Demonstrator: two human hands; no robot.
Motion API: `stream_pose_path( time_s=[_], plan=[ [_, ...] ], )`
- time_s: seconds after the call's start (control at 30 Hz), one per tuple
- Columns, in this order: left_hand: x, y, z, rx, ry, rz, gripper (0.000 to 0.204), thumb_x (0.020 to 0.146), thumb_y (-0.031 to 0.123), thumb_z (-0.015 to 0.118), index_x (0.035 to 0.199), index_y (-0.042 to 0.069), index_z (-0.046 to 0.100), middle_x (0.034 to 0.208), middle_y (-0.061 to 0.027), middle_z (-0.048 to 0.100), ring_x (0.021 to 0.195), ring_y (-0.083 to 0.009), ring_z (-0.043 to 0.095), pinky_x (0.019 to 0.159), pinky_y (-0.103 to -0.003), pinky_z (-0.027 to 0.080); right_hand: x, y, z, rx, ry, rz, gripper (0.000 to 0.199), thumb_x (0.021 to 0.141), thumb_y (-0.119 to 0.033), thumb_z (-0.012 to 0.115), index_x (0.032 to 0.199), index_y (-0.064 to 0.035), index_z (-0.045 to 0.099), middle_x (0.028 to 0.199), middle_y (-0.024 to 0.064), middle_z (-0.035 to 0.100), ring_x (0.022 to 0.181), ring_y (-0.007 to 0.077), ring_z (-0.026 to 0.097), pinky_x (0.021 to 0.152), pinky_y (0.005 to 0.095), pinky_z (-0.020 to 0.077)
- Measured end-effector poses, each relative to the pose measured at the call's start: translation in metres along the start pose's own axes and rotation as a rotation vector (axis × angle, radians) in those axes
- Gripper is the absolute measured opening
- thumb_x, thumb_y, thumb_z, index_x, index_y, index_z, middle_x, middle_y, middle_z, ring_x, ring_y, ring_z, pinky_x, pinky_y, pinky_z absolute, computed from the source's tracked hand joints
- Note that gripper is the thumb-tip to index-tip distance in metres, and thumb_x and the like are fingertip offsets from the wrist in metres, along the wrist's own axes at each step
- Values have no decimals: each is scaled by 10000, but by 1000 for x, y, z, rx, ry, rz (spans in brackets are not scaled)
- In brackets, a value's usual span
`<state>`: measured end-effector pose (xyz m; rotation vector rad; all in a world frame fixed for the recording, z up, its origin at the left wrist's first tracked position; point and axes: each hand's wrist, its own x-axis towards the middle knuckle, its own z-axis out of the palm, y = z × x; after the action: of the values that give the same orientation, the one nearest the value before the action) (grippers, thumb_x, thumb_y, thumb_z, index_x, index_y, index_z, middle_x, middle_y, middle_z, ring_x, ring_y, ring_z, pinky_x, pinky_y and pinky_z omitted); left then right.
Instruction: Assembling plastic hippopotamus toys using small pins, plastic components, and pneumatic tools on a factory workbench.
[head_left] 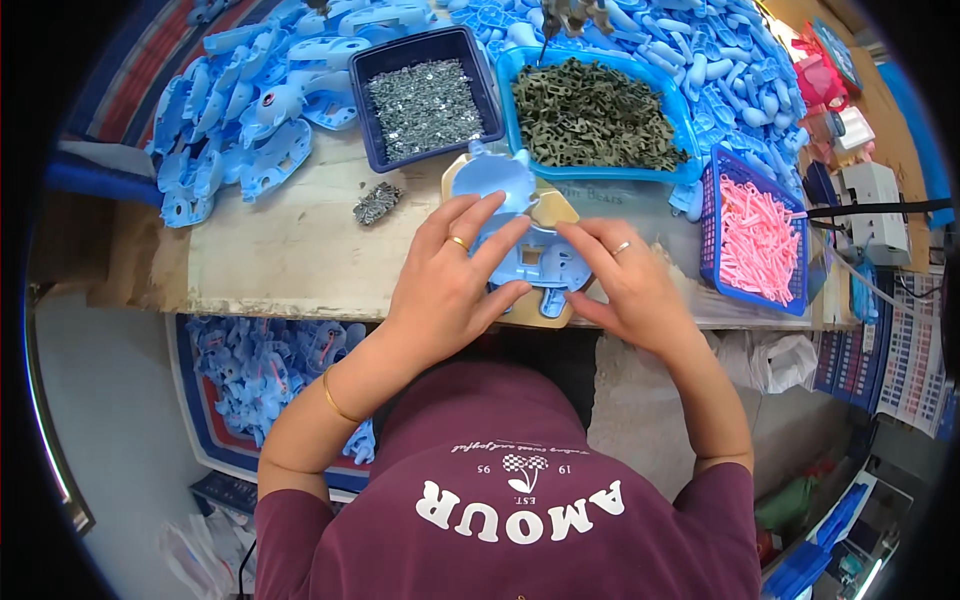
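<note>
A light-blue plastic toy body shell (pixel 562 262) sits on a tan block-like fixture (pixel 553 209) near the front of the table. My left hand (pixel 440 270) lies over the shell's left side, its thumb and fingers on either side of the part. At the right edge, my right hand (pixel 635 285) grips the shell between thumb and forefinger. A small blue piece (pixel 553 302) juts out at the shell's near edge, between the two thumbs. My fingers hide part of the shell and fixture.
Behind the fixture stand a dark-blue bin (pixel 490 125) of small metal parts and a light-blue tray (pixel 600 172) of dark-green pieces. Pink sticks fill a blue basket (pixel 712 225) at right. Blue plastic parts (pixel 240 100) pile up behind; loose metal bits (pixel 377 204) lie left.
</note>
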<state>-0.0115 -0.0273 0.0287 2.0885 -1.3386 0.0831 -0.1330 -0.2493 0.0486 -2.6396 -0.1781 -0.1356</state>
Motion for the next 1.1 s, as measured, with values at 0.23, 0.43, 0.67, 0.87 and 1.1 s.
stream_pose_path(
  time_s=[0.23,0.43,0.67,0.87,1.1],
  plan=[
    [1,1,3,104,5,38,611,798,302,800,1349,116,611,1420,-128,527,1265,-358,468,1082,-490,393,-2,10,-1,-55,-8,-36,749,731,-179,801,1426,-79,538,1264,162,575,1133,353,564,945,433,487],
    [2,-1,14,97,-64,48,649,814,350,773,1374,88,575,1433,-127,518,1287,-343,462,1119,-498,370,-5,2,-1,34,82,26,749,741,-214,821,1431,-98,551,1258,148,578,1109,333,569,930,424,484],
    [3,1,16,89,-83,65,641,823,357,765,1368,79,574,1422,-123,527,1258,-340,486,1117,-489,372,-10,8,6,59,44,62,682,755,-210,815,1387,-89,589,1210,133,594,1095,320,587,933,431,476],
    [4,6,24,98,-72,39,623,818,343,768,1350,77,583,1404,-118,537,1226,-329,505,1101,-472,381,-9,4,0,-51,85,60,642,755,-250,822,1344,-101,614,1146,91,614,1073,292,586,912,427,451],
    [8,7,24,86,-127,-15,633,788,293,797,1349,91,584,1405,-97,536,1199,-343,501,1062,-468,402,-1,-7,7,-279,34,77,513,784,-274,805,1247,-110,657,1100,65,630,1040,260,595,863,412,435]
  ],
)
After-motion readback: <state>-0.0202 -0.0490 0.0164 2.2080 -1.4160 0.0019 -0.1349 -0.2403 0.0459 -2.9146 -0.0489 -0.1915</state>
